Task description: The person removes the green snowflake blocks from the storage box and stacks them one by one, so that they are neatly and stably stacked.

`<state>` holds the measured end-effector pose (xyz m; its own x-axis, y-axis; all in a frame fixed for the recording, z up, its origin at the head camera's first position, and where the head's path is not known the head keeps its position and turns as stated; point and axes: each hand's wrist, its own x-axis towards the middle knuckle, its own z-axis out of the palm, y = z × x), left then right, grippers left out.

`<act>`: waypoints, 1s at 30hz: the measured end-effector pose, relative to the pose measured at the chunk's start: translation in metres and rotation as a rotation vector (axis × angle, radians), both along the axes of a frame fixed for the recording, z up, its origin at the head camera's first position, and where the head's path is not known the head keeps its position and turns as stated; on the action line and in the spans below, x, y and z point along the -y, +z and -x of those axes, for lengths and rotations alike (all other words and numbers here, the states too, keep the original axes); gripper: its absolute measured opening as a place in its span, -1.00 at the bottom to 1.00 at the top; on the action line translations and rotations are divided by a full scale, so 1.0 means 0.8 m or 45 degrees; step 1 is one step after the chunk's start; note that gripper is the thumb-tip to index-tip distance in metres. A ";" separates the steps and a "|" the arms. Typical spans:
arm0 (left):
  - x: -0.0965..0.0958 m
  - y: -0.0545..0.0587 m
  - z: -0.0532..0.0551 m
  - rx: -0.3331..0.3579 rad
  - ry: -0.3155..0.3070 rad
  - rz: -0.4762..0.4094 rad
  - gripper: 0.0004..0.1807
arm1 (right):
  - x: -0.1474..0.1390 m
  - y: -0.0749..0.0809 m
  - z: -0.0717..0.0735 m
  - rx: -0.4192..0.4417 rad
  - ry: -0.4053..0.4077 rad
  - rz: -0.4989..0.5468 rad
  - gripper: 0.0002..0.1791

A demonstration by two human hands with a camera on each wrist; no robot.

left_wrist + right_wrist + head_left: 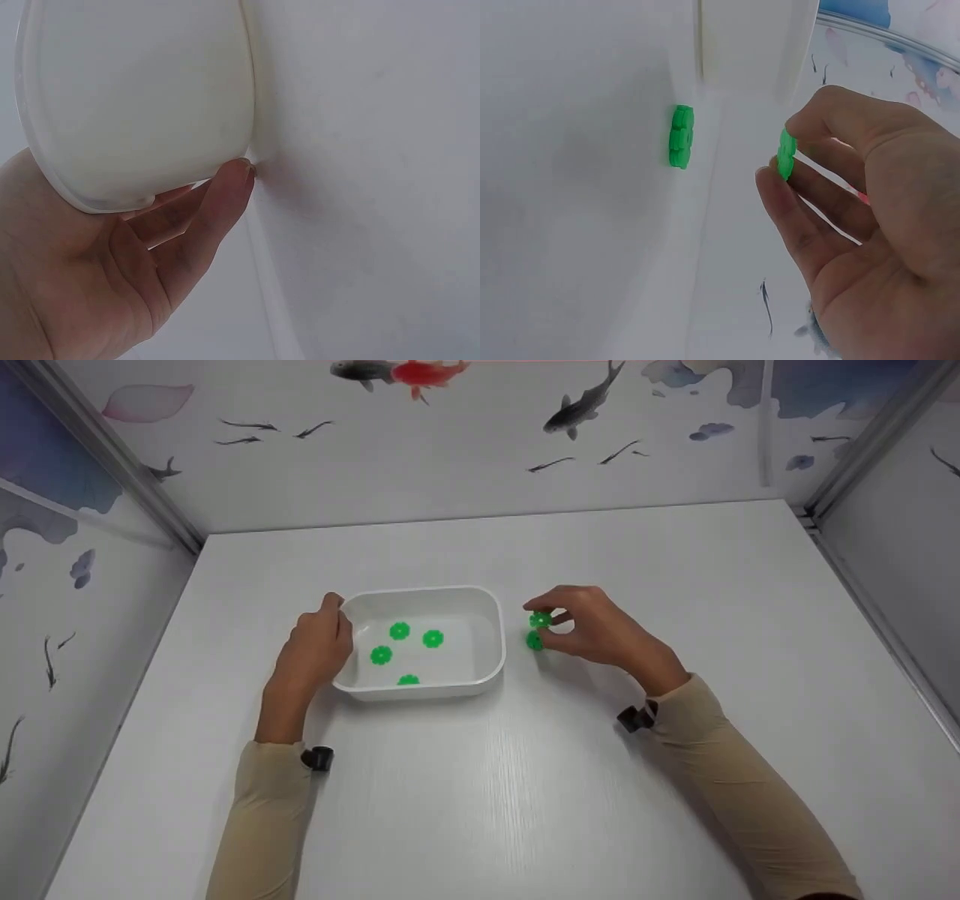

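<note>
A white rectangular tray (469, 652) with rounded corners stands on the table, and several green flower-shaped plastic pieces (381, 655) lie inside it. My left hand (313, 649) grips the tray's left end; in the left wrist view the fingertips (229, 187) reach round its outer wall. Just right of the tray, my right hand (600, 626) pinches one green flower-shaped piece (786, 154) between thumb and fingertips, off the table. Below it, a second green piece (680, 137) sits on the table; whether it is one thick piece or a stack, I cannot tell.
The white table (480, 787) runs up to a back wall (465, 465) printed with fish and plants. Side panels with metal edge strips (885, 645) stand at left and right. Small black devices (637, 718) are worn at both wrists.
</note>
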<state>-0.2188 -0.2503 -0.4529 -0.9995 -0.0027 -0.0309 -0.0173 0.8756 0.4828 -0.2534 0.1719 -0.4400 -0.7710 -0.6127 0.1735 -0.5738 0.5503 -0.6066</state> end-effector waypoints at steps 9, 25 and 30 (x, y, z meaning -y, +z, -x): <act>0.000 -0.001 0.000 -0.007 0.001 -0.012 -0.49 | 0.001 -0.012 0.003 0.077 -0.016 -0.095 -0.61; 0.001 -0.002 0.001 0.002 0.004 -0.003 -0.48 | -0.001 -0.023 0.004 0.133 -0.083 -0.205 -0.65; 0.000 -0.001 0.000 -0.001 0.007 0.007 -0.49 | -0.002 -0.023 0.004 0.106 -0.049 -0.184 -0.67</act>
<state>-0.2191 -0.2502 -0.4535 -0.9995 -0.0080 -0.0300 -0.0214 0.8782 0.4778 -0.2568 0.1734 -0.4581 -0.8024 -0.5965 0.0207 -0.5019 0.6556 -0.5641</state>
